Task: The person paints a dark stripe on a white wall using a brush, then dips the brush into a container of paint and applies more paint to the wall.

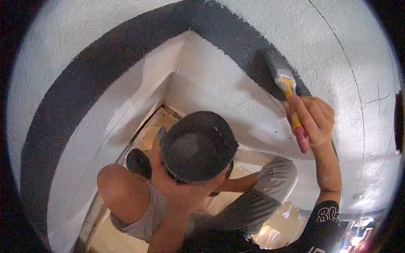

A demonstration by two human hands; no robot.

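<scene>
A paintbrush with a yellow and red handle is gripped in my right hand. Its dark bristles touch the black band painted on the white wall, on the band's right arm. My left hand is wrapped round the lower side of a round dark container, held above my lap with its opening towards me. Dark paint coats the inside of the container. Its thumb shows at the container's left side.
Two white walls meet at a corner in front of me. Thin pencil lines run over the wall at the right. My bent legs are below, over a light, stained floor. A bright reflection shows at the lower right.
</scene>
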